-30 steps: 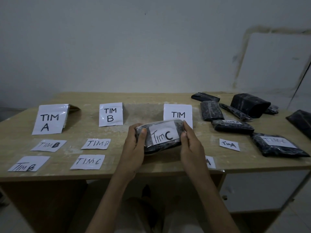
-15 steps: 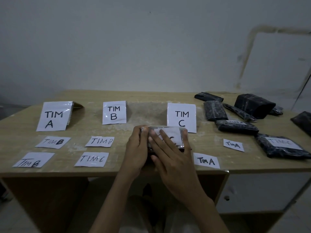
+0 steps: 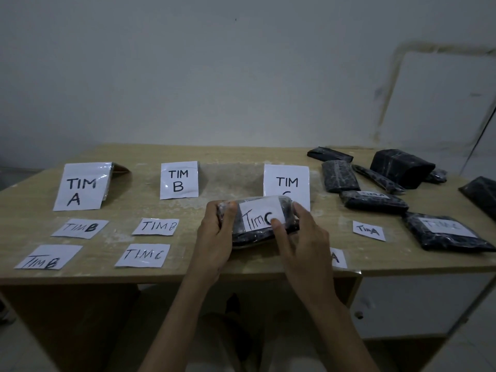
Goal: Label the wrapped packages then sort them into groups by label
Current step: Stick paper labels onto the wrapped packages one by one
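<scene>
Black package (image 3: 251,235) clasped between left hand (image 3: 214,237) and right hand (image 3: 303,237) fingers (image 3: 279,232).

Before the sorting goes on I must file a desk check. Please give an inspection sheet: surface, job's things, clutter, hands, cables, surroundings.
Surface: wooden table, pale dusty patch in its middle.
Job's things: black package in both hands, with TimC label on top; upright TIM A sign, TIM B sign, TIM C sign; six loose labels lying flat; two labelled packages and several unlabelled packages at the right.
Clutter: nothing seen.
Hands: left hand grips the package's left end; right hand holds its right end, thumb on the label.
Cables: nothing seen; a thin dark line at the right edge is unclear.
Surroundings: pale wall with a stained outline; white cabinet under the table.
</scene>
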